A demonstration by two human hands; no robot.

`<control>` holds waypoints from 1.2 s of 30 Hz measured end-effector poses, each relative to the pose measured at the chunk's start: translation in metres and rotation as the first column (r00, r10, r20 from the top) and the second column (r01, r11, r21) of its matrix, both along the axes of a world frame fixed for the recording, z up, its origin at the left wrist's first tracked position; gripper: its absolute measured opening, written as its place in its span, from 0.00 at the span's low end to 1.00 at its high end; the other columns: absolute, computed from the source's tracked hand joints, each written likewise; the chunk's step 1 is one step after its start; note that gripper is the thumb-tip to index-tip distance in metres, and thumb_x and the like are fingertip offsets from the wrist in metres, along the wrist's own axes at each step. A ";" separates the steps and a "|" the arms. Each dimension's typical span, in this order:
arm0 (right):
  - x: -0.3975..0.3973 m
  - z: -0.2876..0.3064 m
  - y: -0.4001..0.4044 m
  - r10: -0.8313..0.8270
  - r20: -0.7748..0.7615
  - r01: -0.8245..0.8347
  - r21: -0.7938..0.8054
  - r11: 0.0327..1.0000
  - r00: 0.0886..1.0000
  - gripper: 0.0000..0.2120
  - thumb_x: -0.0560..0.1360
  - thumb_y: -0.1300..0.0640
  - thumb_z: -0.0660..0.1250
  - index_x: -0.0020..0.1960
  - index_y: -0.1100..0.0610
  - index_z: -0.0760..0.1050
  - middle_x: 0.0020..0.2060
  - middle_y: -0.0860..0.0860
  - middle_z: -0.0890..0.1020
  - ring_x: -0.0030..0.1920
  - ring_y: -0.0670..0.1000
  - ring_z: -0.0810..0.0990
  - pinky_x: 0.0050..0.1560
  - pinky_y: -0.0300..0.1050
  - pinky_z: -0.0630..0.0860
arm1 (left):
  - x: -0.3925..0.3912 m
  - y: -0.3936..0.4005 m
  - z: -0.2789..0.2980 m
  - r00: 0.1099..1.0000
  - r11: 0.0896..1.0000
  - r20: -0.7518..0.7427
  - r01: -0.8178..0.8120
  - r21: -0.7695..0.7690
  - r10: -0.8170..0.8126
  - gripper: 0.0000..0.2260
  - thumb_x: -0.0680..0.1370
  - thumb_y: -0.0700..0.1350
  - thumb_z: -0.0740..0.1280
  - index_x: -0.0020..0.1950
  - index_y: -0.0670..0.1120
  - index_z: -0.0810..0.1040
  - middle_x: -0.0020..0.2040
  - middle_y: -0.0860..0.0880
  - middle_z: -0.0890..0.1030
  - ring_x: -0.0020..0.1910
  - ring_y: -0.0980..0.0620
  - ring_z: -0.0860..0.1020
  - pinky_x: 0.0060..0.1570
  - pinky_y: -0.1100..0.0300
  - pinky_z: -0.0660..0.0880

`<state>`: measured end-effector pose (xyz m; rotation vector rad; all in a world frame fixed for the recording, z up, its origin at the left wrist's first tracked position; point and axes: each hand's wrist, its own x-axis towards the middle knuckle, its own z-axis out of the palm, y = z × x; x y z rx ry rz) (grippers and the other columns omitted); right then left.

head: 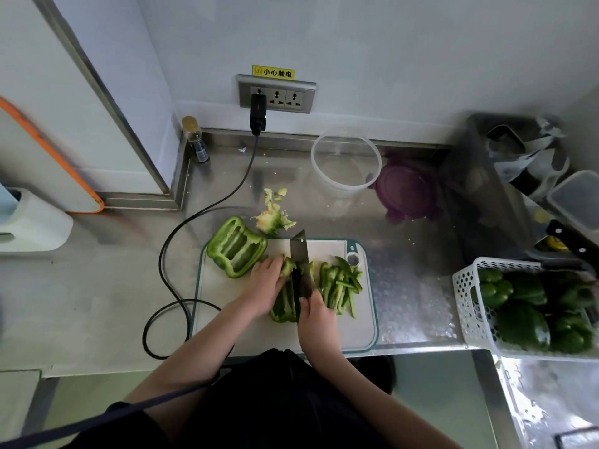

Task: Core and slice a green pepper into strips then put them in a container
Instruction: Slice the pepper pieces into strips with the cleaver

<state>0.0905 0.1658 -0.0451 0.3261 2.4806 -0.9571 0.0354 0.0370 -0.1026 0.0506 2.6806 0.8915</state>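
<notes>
1. Steel counter (405,286), shiny w/ a dimpled patch on the right side. Pale cutting board (227,306) w/ a teal rim is sitting at the front edge.
2. Right hand (319,319) is gripping the cleaver (299,267) handle, fingers wrapped round it. Wide dark rectangular blade is standing on edge, pointing away from the person.
3. Left hand (264,283) is pressing down on the pepper piece (284,303) being cut, fingers curled over its top, just left of the blade. Piece is glossy, ribbed, lying flat on the board.
4. Cut strips (340,286) are piling up right of the blade, thin and curved, still on the board.
5. Other pepper half (236,246) is lying opened out w/ the ribbed inside up, at the board's back left corner, partly hanging over the rim.
6. Core and seeds (274,215) are lying in a pale ragged heap on the counter just behind the board.
7. Black cable (168,254) is running from the wall socket (275,94) and looping down the left of the board.
8. Clear round container (346,165) is standing at the back, nothing in it afaict. Purple lid (406,192) is lying just beside it on the right.
9. White perforated basket (466,306) at far right is holding several whole green peppers (525,322).
10. Small bottle (196,140) is standing in the back corner.
</notes>
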 end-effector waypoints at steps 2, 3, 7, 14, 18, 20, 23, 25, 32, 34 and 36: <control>0.001 -0.001 -0.002 0.017 -0.008 -0.017 0.014 1.000 1.000 0.09 0.83 0.54 0.51 0.46 0.56 0.63 0.32 0.51 0.73 0.29 0.48 0.70 0.25 0.40 0.64 | 0.000 0.000 0.000 1.000 1.000 0.002 0.000 0.007 0.000 0.16 0.81 0.44 0.59 0.67 0.40 0.66 0.65 0.42 0.71 0.66 0.40 0.66 0.64 0.51 0.64; 0.001 -0.002 -0.004 0.026 -0.014 -0.026 0.024 0.999 1.000 0.09 0.83 0.54 0.51 0.46 0.56 0.63 0.32 0.52 0.73 0.30 0.49 0.71 0.26 0.40 0.65 | 0.000 -0.001 0.000 1.000 1.000 0.001 0.002 0.011 -0.002 0.16 0.81 0.44 0.59 0.67 0.40 0.66 0.65 0.42 0.71 0.66 0.40 0.66 0.65 0.50 0.63; 0.002 -0.002 -0.009 0.037 -0.021 -0.036 0.064 0.997 0.999 0.07 0.83 0.55 0.50 0.48 0.56 0.63 0.34 0.53 0.75 0.34 0.52 0.74 0.30 0.44 0.69 | 0.001 -0.002 -0.003 1.000 1.000 -0.007 -0.003 0.020 0.003 0.16 0.81 0.43 0.60 0.66 0.39 0.67 0.66 0.41 0.71 0.67 0.40 0.66 0.66 0.50 0.64; -0.001 -0.001 -0.013 0.040 -0.002 -0.040 0.101 0.994 0.999 0.06 0.83 0.57 0.51 0.47 0.56 0.62 0.39 0.55 0.78 0.40 0.55 0.78 0.35 0.48 0.74 | 0.000 0.000 -0.002 0.999 0.999 -0.044 -0.022 0.026 0.023 0.13 0.81 0.43 0.59 0.62 0.39 0.69 0.63 0.42 0.72 0.63 0.42 0.67 0.61 0.53 0.65; -0.001 0.001 -0.012 0.052 0.009 -0.053 0.120 0.991 0.999 0.04 0.83 0.57 0.51 0.50 0.56 0.63 0.47 0.57 0.80 0.45 0.56 0.80 0.33 0.45 0.71 | 0.005 -0.002 -0.005 0.992 1.000 -0.125 0.003 -0.011 -0.005 0.13 0.80 0.41 0.62 0.63 0.38 0.70 0.61 0.40 0.74 0.60 0.40 0.70 0.57 0.52 0.67; -0.001 0.002 -0.012 0.056 0.007 -0.056 0.121 0.991 0.998 0.05 0.83 0.57 0.52 0.54 0.58 0.65 0.50 0.57 0.81 0.47 0.56 0.80 0.35 0.45 0.71 | 0.010 -0.002 -0.006 0.981 1.000 -0.195 0.018 0.001 -0.018 0.10 0.77 0.38 0.66 0.57 0.37 0.74 0.55 0.38 0.77 0.54 0.37 0.74 0.51 0.50 0.70; -0.002 0.001 -0.012 0.066 0.001 -0.065 0.151 0.986 0.998 0.06 0.83 0.58 0.52 0.56 0.59 0.65 0.51 0.57 0.81 0.48 0.56 0.81 0.35 0.44 0.70 | 0.014 -0.002 -0.006 0.969 1.000 -0.248 0.008 -0.001 -0.008 0.07 0.74 0.35 0.68 0.52 0.37 0.76 0.50 0.38 0.79 0.49 0.37 0.76 0.45 0.51 0.72; -0.001 0.001 -0.013 0.085 -0.010 -0.082 0.172 0.982 0.996 0.07 0.83 0.57 0.52 0.57 0.59 0.65 0.47 0.57 0.81 0.45 0.56 0.81 0.35 0.46 0.73 | 0.014 -0.003 -0.006 0.969 1.000 -0.249 -0.004 -0.003 0.003 0.07 0.75 0.36 0.67 0.52 0.37 0.75 0.51 0.38 0.78 0.50 0.38 0.76 0.46 0.53 0.71; -0.003 0.001 -0.012 0.130 -0.006 -0.127 0.181 0.975 0.991 0.06 0.83 0.58 0.52 0.55 0.59 0.65 0.47 0.57 0.81 0.46 0.57 0.81 0.33 0.46 0.72 | 0.010 -0.005 -0.006 0.987 1.000 -0.162 -0.009 0.012 0.010 0.09 0.79 0.40 0.62 0.57 0.37 0.71 0.57 0.39 0.75 0.56 0.41 0.72 0.52 0.53 0.69; -0.002 0.002 -0.010 0.131 -0.008 -0.127 0.175 0.976 0.991 0.05 0.83 0.59 0.52 0.54 0.58 0.65 0.48 0.57 0.81 0.46 0.57 0.81 0.29 0.44 0.69 | 0.007 -0.006 -0.006 0.993 0.998 -0.112 -0.030 0.053 0.035 0.08 0.79 0.41 0.61 0.56 0.38 0.70 0.56 0.39 0.75 0.54 0.42 0.73 0.51 0.53 0.69; 0.000 0.001 -0.008 0.154 -0.009 -0.150 0.195 0.969 0.988 0.06 0.83 0.57 0.52 0.54 0.58 0.65 0.45 0.57 0.81 0.44 0.57 0.81 0.31 0.44 0.70 | 0.006 -0.007 -0.004 0.995 0.997 -0.085 -0.038 0.072 0.044 0.08 0.80 0.41 0.61 0.56 0.39 0.70 0.56 0.40 0.75 0.55 0.42 0.72 0.52 0.53 0.70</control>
